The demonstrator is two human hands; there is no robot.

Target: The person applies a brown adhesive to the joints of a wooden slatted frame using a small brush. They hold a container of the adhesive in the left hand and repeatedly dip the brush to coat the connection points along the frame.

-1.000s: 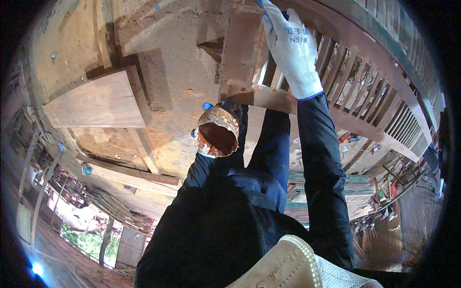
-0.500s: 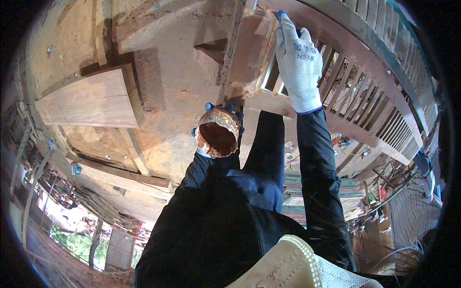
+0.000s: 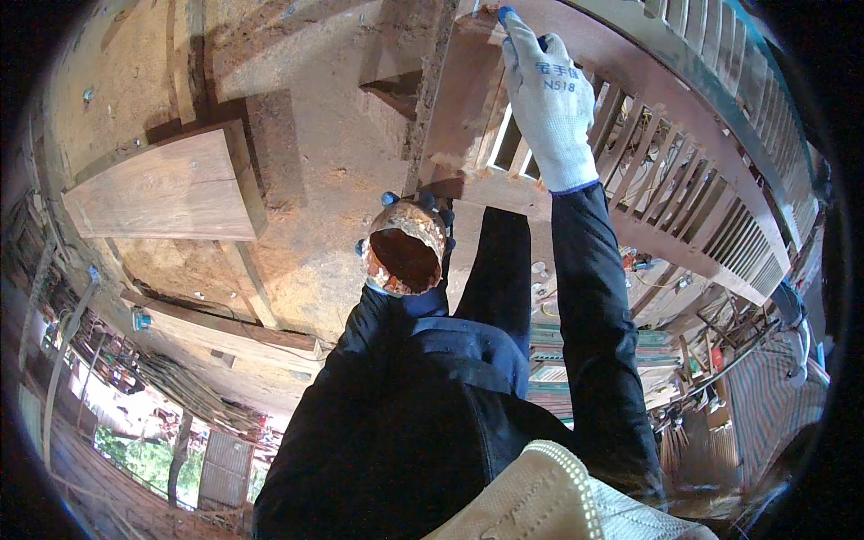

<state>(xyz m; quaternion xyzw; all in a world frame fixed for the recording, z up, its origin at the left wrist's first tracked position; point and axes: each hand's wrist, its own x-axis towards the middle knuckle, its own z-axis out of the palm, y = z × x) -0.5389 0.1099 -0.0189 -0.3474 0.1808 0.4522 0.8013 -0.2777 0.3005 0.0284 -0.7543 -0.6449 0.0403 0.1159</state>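
Observation:
My left hand [image 3: 390, 198], in a blue-tipped glove, is wrapped round a round container [image 3: 416, 216]. The container's outside is crusted, and reddish-brown stuff coats its inside. Most of this hand is hidden under it. My right hand [image 3: 553, 112] wears a white knit glove with blue fingertips. Its index finger is stretched out, with the tip on the upper corner of a brown slatted wooden panel [image 3: 508, 192]. The other fingers bend over the panel and are partly hidden; no tool shows in them. Pale orange smears mark the panel's wood near its joints.
A pale wooden board [image 3: 166, 189] lies raised at the left. Another slatted panel [image 3: 711, 54] stands along the upper right. Long timbers [image 3: 225, 328] lie at lower left, and stacked green-edged pieces [image 3: 603, 360] at lower right. A striped sheet [image 3: 765, 405] hangs at far right.
My right hand has slid a little up and to the left along the panel. My left hand and the container have stayed nearly in place.

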